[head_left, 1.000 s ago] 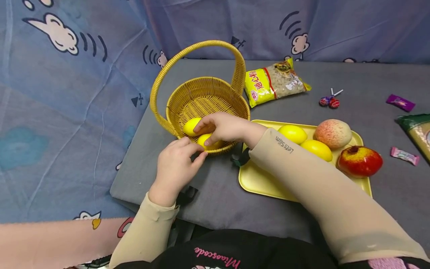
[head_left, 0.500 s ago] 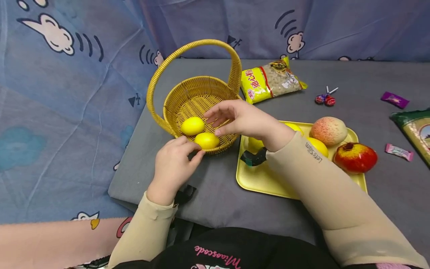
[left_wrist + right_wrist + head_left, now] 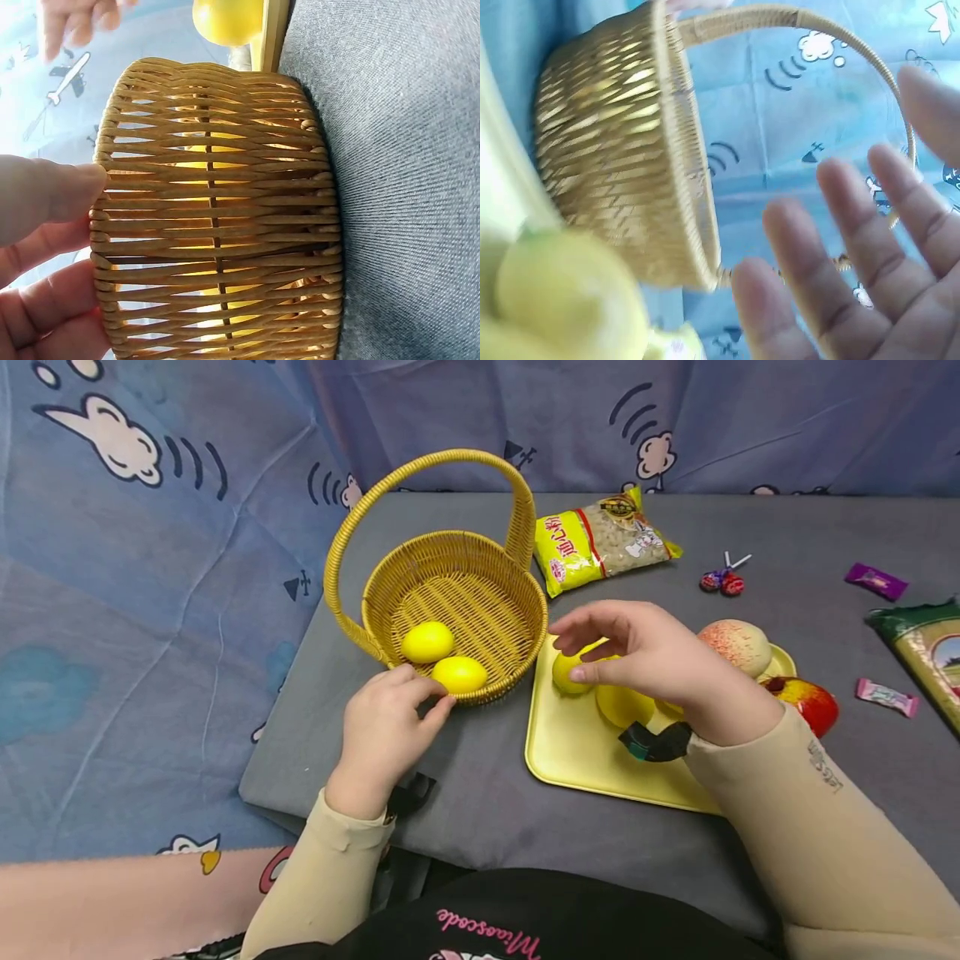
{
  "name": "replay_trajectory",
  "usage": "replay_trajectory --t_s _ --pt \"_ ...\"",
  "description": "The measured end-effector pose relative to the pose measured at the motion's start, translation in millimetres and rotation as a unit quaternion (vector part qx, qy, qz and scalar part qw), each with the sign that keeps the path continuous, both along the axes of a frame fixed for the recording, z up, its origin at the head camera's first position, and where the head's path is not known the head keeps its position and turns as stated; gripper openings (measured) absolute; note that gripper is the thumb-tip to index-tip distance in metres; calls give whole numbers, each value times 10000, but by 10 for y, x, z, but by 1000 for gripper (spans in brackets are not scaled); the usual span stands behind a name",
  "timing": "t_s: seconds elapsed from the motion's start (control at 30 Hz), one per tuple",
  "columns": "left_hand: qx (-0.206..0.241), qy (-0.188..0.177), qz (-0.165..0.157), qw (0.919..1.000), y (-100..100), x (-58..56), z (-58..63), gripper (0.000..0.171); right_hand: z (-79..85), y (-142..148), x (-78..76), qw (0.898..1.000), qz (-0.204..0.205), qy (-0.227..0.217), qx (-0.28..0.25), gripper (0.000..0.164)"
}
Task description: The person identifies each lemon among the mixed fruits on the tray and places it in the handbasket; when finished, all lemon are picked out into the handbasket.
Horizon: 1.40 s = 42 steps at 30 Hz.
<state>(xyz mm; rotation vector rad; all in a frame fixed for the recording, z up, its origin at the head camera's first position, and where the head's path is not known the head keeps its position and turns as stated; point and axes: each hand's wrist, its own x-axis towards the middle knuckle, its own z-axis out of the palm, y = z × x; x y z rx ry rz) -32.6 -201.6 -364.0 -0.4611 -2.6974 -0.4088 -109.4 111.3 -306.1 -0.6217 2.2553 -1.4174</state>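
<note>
A yellow wicker basket with a tall handle stands on the grey table, two lemons lying inside against its near wall. My left hand pinches the near rim; in the left wrist view the thumb lies on the outer wall and the other fingers reach over the rim. Over the yellow tray, my right hand hovers with spread, relaxed fingers and holds nothing. Just below its fingertips is a lemon, with another lemon beside it. The hand and wrist partly hide the tray's fruit.
A peach and a red-and-yellow fruit sit on the tray's right side. Behind lie a bag of pasta and two lollipops. Farther right are a purple-wrapped sweet, a pink-wrapped sweet and a green-topped bag.
My right hand has let go of a lemon in the basket, lifted out and moved right over the tray. The left hand has kept its grip on the rim.
</note>
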Motion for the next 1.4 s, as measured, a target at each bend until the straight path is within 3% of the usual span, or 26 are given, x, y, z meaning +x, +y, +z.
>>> replay_trajectory --t_s 0.1,0.2,0.4,0.67,0.93,1.4 --pt "29 -21 10 10000 -2 4 -8 12 -79 140 69 9969 -277 396 614 42" --pt "42 -34 32 10000 -5 11 -11 13 -175 269 135 9919 -542 413 1072 44" --pt "39 -113 63 9999 -20 23 -2 12 -321 415 269 9889 -757 306 1239 47" --pt "13 -92 86 9999 -33 21 -18 13 -422 442 383 9782 -645 969 1721 48" --pt "11 -79 69 9999 -23 6 -33 13 -525 420 411 9671 -525 1675 1840 44" --pt "45 -122 66 9999 -5 -7 -25 12 -692 334 419 9764 -52 1356 1678 47"
